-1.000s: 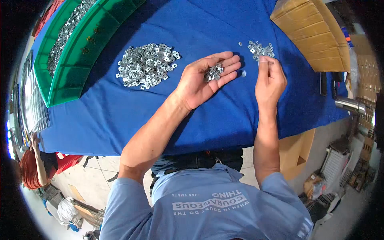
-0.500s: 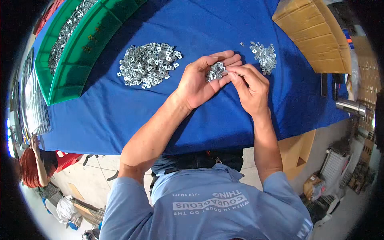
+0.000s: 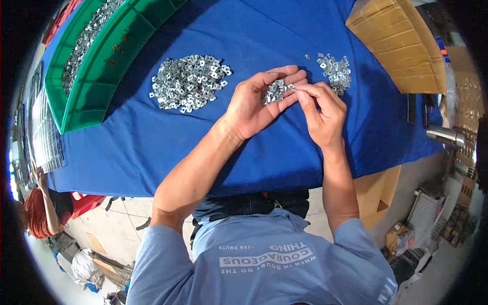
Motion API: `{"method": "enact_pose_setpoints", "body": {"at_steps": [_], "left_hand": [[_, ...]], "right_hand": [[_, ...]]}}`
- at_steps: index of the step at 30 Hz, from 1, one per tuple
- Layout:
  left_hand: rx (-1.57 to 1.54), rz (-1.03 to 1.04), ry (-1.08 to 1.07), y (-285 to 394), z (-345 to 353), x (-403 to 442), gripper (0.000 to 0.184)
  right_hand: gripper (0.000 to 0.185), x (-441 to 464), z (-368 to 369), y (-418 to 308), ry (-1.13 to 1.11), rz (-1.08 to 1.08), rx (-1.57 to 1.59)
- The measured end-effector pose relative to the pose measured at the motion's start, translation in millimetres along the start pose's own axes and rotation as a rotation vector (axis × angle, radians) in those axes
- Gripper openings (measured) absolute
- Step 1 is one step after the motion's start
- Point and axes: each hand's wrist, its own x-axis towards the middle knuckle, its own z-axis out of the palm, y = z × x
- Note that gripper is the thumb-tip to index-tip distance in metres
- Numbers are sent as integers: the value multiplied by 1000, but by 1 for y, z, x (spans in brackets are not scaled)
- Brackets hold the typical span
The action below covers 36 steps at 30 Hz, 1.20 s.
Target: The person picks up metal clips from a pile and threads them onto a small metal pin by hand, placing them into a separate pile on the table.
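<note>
My left hand (image 3: 252,109) is palm up with its fingers stretched out, and a handful of small metal pieces (image 3: 275,92) lies in the palm. At its fingertips, my right hand (image 3: 325,113) pinches thumb and forefinger together on what looks like one small metal piece (image 3: 292,88). A large pile of metal pieces (image 3: 188,83) rests on the blue cloth (image 3: 122,162) to the left of my hands. Beyond my right hand sits a smaller, looser pile (image 3: 336,71), with one stray piece (image 3: 307,57) beside it.
A green bin (image 3: 96,96) with many metal pieces stands at the far left. At the far right is a cardboard box (image 3: 399,46). A metal cylinder (image 3: 446,135) is at the right edge. Another person's arm (image 3: 50,208) shows at lower left.
My right hand has moved left from the small pile to the fingertips of my left hand, then slightly back to the right. My left hand has stayed nearly still.
</note>
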Motion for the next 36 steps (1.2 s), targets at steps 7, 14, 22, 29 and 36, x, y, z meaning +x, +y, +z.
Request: {"method": "enact_pose_setpoints", "body": {"at_steps": [7,14,22,29,36], "left_hand": [[39,-8,14,2,3,-1,43],[37,2,-8,0,1,0,42],[57,21,-23,0,0,-1,44],[61,27,-23,1,3,-1,45],[39,44,-30,0,1,0,44]], "right_hand": [[9,-2,-6,5,64,138,14],[7,2,0,2,-2,27,-85],[8,-1,-3,2,83,139,-4],[8,0,0,4,7,38,-98],[8,0,1,2,-13,12,-85]]}}
